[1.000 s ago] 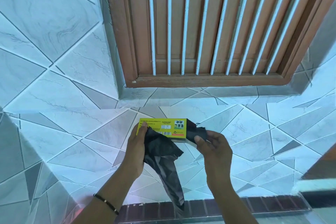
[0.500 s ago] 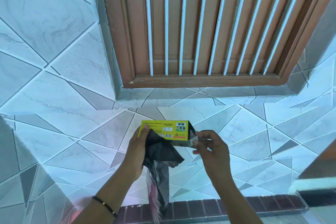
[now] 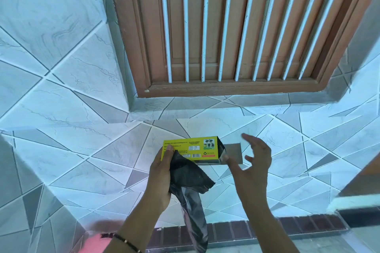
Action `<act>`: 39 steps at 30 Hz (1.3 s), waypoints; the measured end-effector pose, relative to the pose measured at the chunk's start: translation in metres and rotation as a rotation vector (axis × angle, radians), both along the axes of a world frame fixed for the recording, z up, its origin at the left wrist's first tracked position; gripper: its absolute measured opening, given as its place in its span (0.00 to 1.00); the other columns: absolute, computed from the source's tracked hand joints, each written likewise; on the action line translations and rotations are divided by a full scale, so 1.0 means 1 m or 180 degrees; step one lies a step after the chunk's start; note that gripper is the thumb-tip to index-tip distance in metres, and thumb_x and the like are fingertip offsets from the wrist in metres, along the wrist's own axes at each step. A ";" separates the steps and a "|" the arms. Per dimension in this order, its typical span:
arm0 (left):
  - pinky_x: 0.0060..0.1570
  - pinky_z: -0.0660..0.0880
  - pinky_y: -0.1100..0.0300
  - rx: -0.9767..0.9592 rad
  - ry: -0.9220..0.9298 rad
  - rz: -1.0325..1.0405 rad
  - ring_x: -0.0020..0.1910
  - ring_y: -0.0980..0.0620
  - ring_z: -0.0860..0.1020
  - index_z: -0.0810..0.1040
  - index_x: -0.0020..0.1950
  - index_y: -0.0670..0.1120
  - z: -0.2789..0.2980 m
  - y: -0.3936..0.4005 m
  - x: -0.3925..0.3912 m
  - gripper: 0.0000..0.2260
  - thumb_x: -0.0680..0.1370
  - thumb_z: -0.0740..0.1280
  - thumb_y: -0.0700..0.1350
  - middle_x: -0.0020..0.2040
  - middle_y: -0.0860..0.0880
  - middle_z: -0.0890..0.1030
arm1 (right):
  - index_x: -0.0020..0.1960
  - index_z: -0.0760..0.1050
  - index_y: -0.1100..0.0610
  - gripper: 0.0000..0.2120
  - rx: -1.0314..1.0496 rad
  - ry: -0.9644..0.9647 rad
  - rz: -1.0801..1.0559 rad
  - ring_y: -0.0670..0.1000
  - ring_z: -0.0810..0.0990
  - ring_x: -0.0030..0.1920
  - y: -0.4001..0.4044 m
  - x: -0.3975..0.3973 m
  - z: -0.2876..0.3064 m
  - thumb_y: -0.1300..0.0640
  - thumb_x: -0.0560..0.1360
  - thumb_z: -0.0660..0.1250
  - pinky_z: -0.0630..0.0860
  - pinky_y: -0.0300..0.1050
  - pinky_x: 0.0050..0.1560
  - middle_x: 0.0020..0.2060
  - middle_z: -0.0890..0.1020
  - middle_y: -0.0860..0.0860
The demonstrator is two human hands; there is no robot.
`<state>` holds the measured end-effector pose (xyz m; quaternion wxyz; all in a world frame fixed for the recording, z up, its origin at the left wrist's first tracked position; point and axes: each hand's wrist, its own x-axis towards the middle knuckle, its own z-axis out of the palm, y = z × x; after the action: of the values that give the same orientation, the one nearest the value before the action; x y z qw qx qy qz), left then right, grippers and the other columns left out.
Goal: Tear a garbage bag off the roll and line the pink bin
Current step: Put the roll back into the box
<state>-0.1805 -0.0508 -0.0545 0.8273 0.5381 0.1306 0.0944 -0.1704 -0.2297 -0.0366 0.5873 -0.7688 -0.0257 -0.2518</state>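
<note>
Two things clamped in left hand (image 3: 159,172): yellow box (image 3: 191,148) plus black garbage bag (image 3: 187,176), dangled toward 6 o'clock. Right hand (image 3: 255,162) spread empty at 3 o'clock, probably for closing the flap (image 3: 233,151); pink bin (image 3: 94,244) at 7 o'clock.

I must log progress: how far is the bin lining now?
Done: a black garbage bag is out of the yellow box. In hand: left hand holds both; right hand is open at the flap. Left: lining the pink bin.
</note>
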 end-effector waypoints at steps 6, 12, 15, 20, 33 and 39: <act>0.33 0.79 0.63 -0.0292 -0.0023 0.0086 0.37 0.55 0.83 0.79 0.49 0.49 -0.011 -0.006 -0.002 0.10 0.79 0.61 0.52 0.39 0.53 0.85 | 0.61 0.74 0.57 0.13 0.2711 0.1165 0.1266 0.55 0.78 0.59 -0.001 0.003 0.006 0.58 0.80 0.56 0.72 0.53 0.64 0.62 0.78 0.59; 0.37 0.80 0.61 -0.0095 0.0010 0.0172 0.38 0.53 0.82 0.79 0.47 0.49 -0.007 -0.004 0.002 0.09 0.78 0.62 0.52 0.40 0.50 0.84 | 0.60 0.77 0.52 0.13 0.2236 0.1217 0.1204 0.56 0.77 0.62 0.010 0.002 0.010 0.61 0.79 0.59 0.74 0.52 0.62 0.57 0.82 0.54; 0.48 0.79 0.54 0.0137 0.0008 0.0144 0.47 0.47 0.82 0.79 0.53 0.50 0.001 -0.009 0.005 0.11 0.78 0.63 0.54 0.49 0.45 0.83 | 0.63 0.75 0.52 0.15 0.2097 0.1277 0.1275 0.55 0.78 0.59 0.012 0.007 0.015 0.60 0.79 0.60 0.74 0.49 0.61 0.57 0.81 0.54; 0.54 0.78 0.51 0.0186 -0.0052 0.0228 0.51 0.45 0.81 0.79 0.54 0.53 0.005 -0.015 0.005 0.09 0.79 0.62 0.52 0.52 0.46 0.83 | 0.66 0.73 0.55 0.17 0.2142 0.1216 0.1163 0.52 0.79 0.55 0.016 0.012 0.016 0.60 0.79 0.59 0.75 0.45 0.59 0.56 0.82 0.55; 0.44 0.78 0.63 0.0543 -0.0332 0.0442 0.48 0.52 0.81 0.77 0.57 0.57 0.009 -0.014 0.008 0.09 0.79 0.61 0.52 0.49 0.52 0.83 | 0.72 0.63 0.42 0.23 0.0224 0.0821 0.1212 0.42 0.76 0.61 0.023 0.012 0.000 0.44 0.77 0.58 0.73 0.44 0.63 0.64 0.77 0.43; 0.53 0.75 0.62 0.0872 -0.0192 0.0123 0.56 0.53 0.79 0.68 0.70 0.55 0.015 0.002 0.019 0.19 0.79 0.62 0.52 0.57 0.52 0.81 | 0.73 0.61 0.44 0.27 -0.0087 0.0828 0.1537 0.40 0.75 0.62 0.016 0.027 -0.003 0.59 0.78 0.62 0.70 0.38 0.66 0.62 0.78 0.43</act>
<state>-0.1611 -0.0484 -0.0395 0.7477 0.6403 0.1018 0.1434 -0.1431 -0.2139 -0.0393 0.6182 -0.7742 -0.1360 -0.0031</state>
